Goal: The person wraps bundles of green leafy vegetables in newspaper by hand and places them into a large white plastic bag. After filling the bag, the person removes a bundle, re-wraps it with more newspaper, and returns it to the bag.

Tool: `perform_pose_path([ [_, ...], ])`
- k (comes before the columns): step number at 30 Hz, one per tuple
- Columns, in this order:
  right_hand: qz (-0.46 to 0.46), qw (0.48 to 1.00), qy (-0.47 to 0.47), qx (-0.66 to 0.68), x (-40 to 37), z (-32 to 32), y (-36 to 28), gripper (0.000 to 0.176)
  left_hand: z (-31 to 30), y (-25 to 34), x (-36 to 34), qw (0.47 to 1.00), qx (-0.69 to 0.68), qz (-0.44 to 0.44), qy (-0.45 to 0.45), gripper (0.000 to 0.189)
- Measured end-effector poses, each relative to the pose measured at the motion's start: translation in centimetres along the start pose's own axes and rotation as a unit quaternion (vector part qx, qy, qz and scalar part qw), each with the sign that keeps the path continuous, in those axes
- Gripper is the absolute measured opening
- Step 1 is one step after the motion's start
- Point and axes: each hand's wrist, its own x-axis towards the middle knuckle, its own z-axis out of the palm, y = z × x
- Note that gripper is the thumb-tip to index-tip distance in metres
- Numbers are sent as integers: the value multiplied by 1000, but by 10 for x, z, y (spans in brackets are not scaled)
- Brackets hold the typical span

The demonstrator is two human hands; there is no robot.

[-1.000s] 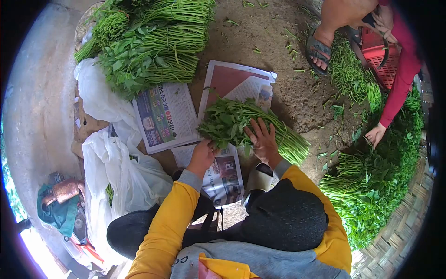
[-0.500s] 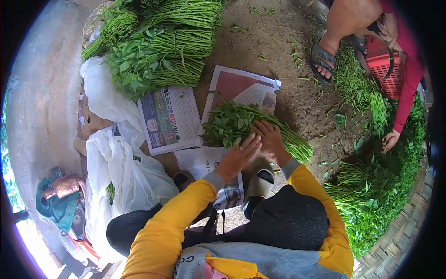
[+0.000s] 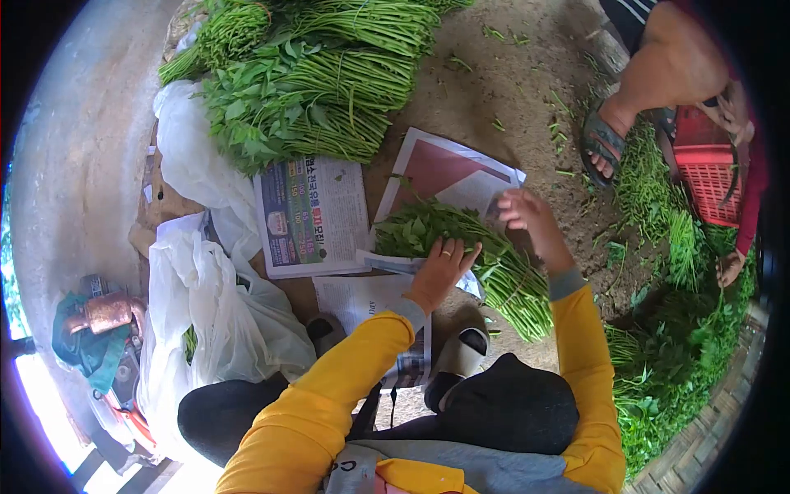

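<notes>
A bunch of leafy green stems (image 3: 514,284) lies slantwise on a newspaper sheet (image 3: 448,165), leaves to the left and cut ends to the lower right. My left hand (image 3: 443,270) presses a turned-up newspaper edge (image 3: 391,263) against the leafy part, fingers over the edge and thumb toward the stems. Above the bunch, near the sheet's right corner, my right hand (image 3: 531,221) is raised with fingers apart and slightly bent, holding nothing. Another printed newspaper (image 3: 317,218) lies flat to the left.
Tied green bundles (image 3: 329,90) are piled at the upper left, beside white plastic bags (image 3: 218,305). At right, another person's hand (image 3: 729,268) touches loose greens (image 3: 683,329) near a red basket (image 3: 706,181). That person's sandalled foot (image 3: 605,148) rests on the dirt floor.
My right hand has lifted off the bunch and moved up and right. My left hand now lies over a newspaper edge turned up against the leaves. The camera view has shifted slightly.
</notes>
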Motion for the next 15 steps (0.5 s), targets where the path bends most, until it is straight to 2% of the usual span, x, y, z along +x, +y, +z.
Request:
perform_pose_path([
  [2,-117,977,-22,-175,45,13,-6,27,5,3,-2,1000,3,-8,-8,61],
  [4,-278,929,-78,-232,97,41,6,25,2,3,0,1000,-14,-11,-26,60],
  [6,-275,881,-119,-365,120,75,0,25,-2,4,1,1000,-5,-13,-27,57],
  [9,-431,726,-100,-527,129,121,7,26,4,5,0,1000,-11,-23,-13,54],
  [12,-362,727,-178,-555,140,139,4,28,6,4,0,999,-19,-29,-14,50],
  [15,-387,704,-200,-561,157,140,14,24,7,3,1,999,-21,-26,-5,50],
])
